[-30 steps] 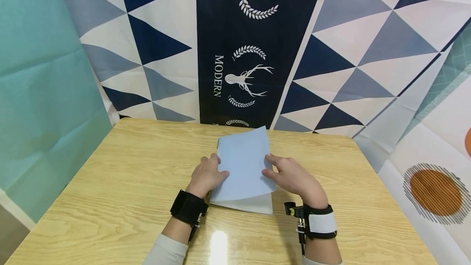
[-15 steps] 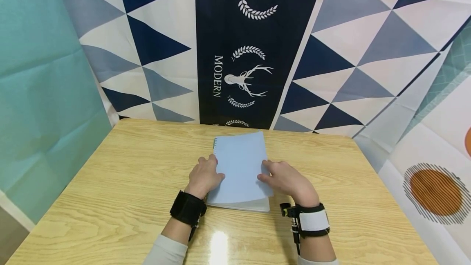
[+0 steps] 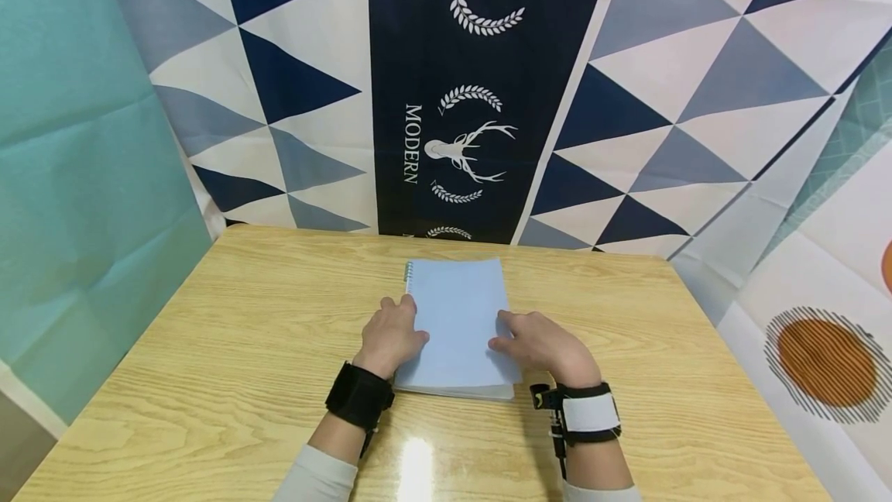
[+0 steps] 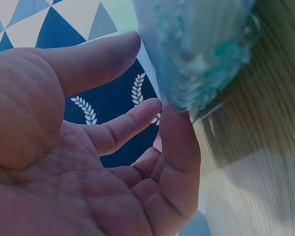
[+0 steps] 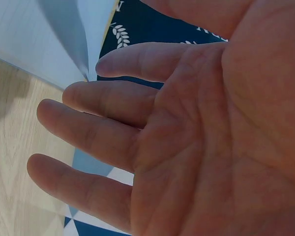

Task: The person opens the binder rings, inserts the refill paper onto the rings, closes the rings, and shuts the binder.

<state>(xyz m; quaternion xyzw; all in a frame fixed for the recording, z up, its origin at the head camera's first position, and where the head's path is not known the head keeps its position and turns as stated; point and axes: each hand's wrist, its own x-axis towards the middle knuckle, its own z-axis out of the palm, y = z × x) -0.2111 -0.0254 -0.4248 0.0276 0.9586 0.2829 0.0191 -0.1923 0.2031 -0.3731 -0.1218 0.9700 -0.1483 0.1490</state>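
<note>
A spiral notebook [image 3: 456, 324] with a pale blue-white top sheet lies on the table, its coil binding [image 4: 201, 73] along the left side. My left hand [image 3: 392, 338] holds that bound edge, thumb over the top sheet and fingertips against the coils. At the opposite edge, my right hand [image 3: 547, 345] pinches the top sheet, its thumb on the upper face. In the right wrist view the sheet [image 5: 54, 39] curves close to the fingertips [image 5: 76, 92], and most of the thumb is out of frame. White pages show below the sheet's near edge.
The wooden table [image 3: 244, 347] extends around the notebook on all sides. A patterned cloth [image 3: 488, 99] hangs behind its far edge, and a teal cloth [image 3: 84, 138] hangs at the left. Light glares on the tabletop near the front.
The top sheet has come down flatter and lines up more with the pages beneath. My right hand has moved slightly left and lower; the left hand stays almost in place.
</note>
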